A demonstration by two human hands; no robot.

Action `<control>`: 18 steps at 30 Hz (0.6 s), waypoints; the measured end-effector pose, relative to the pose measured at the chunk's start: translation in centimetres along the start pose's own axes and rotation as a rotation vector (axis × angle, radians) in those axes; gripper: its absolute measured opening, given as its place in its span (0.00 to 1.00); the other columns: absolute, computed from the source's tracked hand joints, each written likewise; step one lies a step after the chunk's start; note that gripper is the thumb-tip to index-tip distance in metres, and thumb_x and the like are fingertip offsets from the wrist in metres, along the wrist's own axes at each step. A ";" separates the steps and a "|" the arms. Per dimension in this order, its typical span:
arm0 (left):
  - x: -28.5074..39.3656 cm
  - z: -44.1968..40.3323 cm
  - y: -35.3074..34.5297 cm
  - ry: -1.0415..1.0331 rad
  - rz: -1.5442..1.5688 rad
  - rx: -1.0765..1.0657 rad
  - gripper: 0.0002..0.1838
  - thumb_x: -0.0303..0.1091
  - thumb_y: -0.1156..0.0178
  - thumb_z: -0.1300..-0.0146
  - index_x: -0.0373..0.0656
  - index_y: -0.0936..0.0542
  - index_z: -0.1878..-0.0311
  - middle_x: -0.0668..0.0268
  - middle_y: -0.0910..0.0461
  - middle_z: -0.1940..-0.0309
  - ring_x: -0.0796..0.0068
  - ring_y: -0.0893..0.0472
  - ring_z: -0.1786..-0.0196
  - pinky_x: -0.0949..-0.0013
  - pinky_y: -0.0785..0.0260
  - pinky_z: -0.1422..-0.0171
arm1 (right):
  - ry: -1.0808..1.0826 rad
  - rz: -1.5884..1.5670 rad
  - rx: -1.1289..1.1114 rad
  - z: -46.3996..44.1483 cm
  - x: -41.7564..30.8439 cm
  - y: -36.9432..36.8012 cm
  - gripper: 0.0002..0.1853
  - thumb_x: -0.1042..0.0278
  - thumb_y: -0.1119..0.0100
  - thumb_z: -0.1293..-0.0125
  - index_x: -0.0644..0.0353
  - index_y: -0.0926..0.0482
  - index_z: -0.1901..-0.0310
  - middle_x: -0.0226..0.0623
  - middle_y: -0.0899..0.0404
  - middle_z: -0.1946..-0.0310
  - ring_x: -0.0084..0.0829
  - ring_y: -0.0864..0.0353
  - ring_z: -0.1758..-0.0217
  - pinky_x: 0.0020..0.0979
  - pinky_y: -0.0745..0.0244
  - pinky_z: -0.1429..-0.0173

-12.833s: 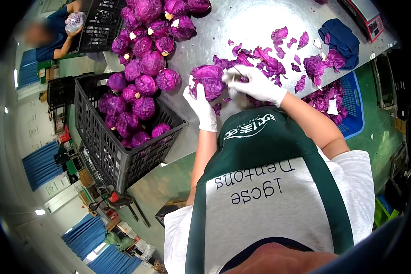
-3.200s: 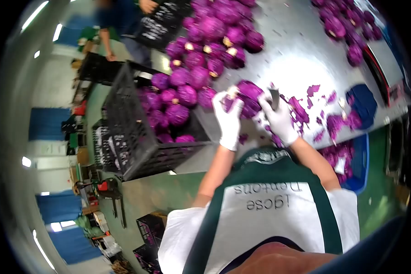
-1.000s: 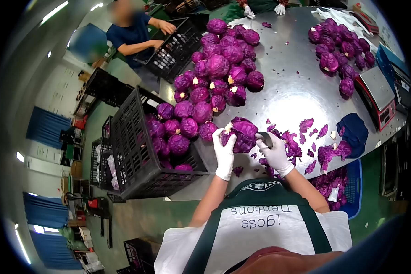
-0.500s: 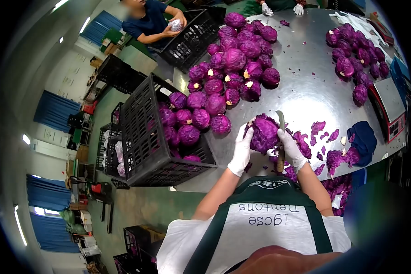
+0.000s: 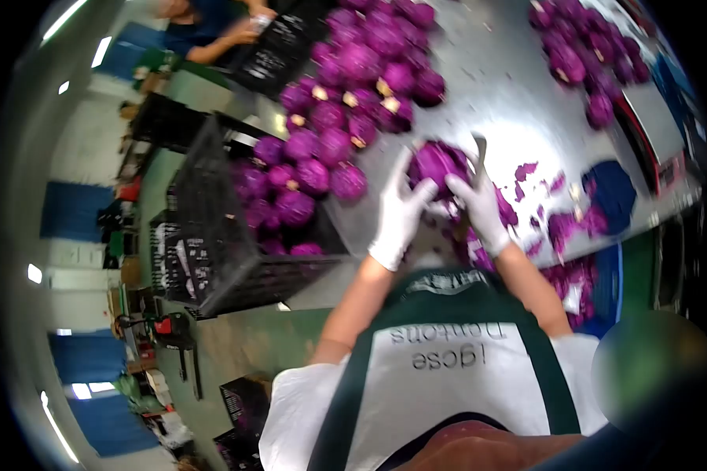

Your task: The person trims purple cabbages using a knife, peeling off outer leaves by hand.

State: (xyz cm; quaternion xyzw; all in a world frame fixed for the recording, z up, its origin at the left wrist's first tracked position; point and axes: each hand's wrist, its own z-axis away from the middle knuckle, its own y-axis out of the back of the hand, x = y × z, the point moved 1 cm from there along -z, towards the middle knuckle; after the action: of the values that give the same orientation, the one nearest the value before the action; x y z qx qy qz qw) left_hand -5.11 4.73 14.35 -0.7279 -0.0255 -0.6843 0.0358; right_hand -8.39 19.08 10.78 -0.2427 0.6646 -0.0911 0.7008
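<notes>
A red cabbage (image 5: 436,163) is held up over the metal table, near my body. My left hand (image 5: 401,206), in a white glove, grips it from the left side, thumb toward me. My right hand (image 5: 479,206), gloved too, has its thumb against the cabbage's right side. The same hand holds a knife (image 5: 480,146), its blade pointing away from me past the fingers; most of its handle is hidden or blurred. Loose purple leaves (image 5: 562,228) lie on the table to the right of my right hand.
A black crate (image 5: 212,204) of cabbages stands at left, beside a large cabbage heap (image 5: 361,71). More cabbages (image 5: 577,47) lie far right, near a red scale (image 5: 648,129). A dark blue cloth (image 5: 609,192) and a blue bin (image 5: 605,290) are at right. A person (image 5: 204,31) stands behind another crate.
The view has shifted, so the table contents sit higher and further left. My left thumb has come onto the cabbage's near side, and both hands still hold it.
</notes>
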 end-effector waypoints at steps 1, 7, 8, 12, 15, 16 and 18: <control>-1.3 -0.1 0.2 0.020 0.119 -0.002 0.36 0.25 0.38 0.36 0.36 0.41 0.26 0.57 0.34 0.32 0.68 0.29 0.34 0.65 0.35 0.29 | -0.020 0.002 0.005 0.1 0.2 0.3 0.38 0.67 0.32 0.39 0.66 0.41 0.30 0.42 0.28 0.40 0.32 0.25 0.39 0.33 0.33 0.32; -0.7 -0.2 0.7 0.015 0.071 -0.079 0.41 0.25 0.40 0.35 0.34 0.51 0.23 0.51 0.41 0.28 0.64 0.36 0.28 0.62 0.44 0.24 | 0.023 -0.048 -0.022 -0.2 0.3 0.7 0.40 0.66 0.28 0.42 0.66 0.39 0.31 0.40 0.26 0.41 0.29 0.26 0.39 0.31 0.34 0.32; -0.9 -0.3 0.7 0.003 0.061 -0.087 0.41 0.25 0.41 0.35 0.34 0.51 0.23 0.52 0.41 0.28 0.64 0.36 0.28 0.62 0.44 0.23 | 0.017 -0.049 -0.022 -0.1 0.2 0.7 0.40 0.66 0.28 0.42 0.66 0.39 0.31 0.40 0.26 0.41 0.28 0.26 0.39 0.31 0.33 0.33; -0.3 -0.1 0.5 -0.028 -0.010 -0.103 0.38 0.23 0.45 0.35 0.34 0.50 0.23 0.52 0.42 0.27 0.65 0.38 0.27 0.63 0.47 0.23 | 0.070 -0.036 -0.035 -0.6 1.0 1.1 0.41 0.66 0.27 0.43 0.65 0.39 0.31 0.39 0.26 0.41 0.27 0.26 0.39 0.30 0.31 0.34; -0.2 -0.8 1.0 -0.097 -0.176 -0.149 0.37 0.21 0.48 0.36 0.33 0.47 0.24 0.51 0.40 0.28 0.65 0.36 0.28 0.65 0.45 0.24 | 0.074 0.003 -0.015 -0.3 0.9 1.0 0.40 0.67 0.27 0.43 0.65 0.38 0.32 0.39 0.26 0.41 0.29 0.25 0.40 0.30 0.30 0.35; 0.6 -0.6 0.7 -0.059 -0.275 -0.088 0.36 0.20 0.50 0.38 0.32 0.45 0.25 0.52 0.37 0.29 0.65 0.33 0.29 0.65 0.42 0.25 | 0.098 0.026 0.003 -0.1 0.8 0.9 0.40 0.68 0.27 0.44 0.65 0.38 0.32 0.39 0.26 0.42 0.29 0.25 0.40 0.31 0.29 0.35; -0.2 -0.5 0.7 -0.071 -0.379 0.002 0.33 0.22 0.48 0.40 0.34 0.38 0.28 0.55 0.30 0.34 0.68 0.27 0.36 0.68 0.35 0.32 | 0.157 0.055 -0.013 -0.3 0.9 0.7 0.40 0.69 0.26 0.44 0.65 0.37 0.32 0.41 0.26 0.42 0.31 0.25 0.40 0.31 0.30 0.34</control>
State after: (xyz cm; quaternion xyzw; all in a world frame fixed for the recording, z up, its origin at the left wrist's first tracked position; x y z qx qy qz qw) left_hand -5.53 4.02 14.17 -0.7337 -0.1640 -0.6527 -0.0937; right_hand -8.70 19.18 9.68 -0.2209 0.7245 -0.0864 0.6472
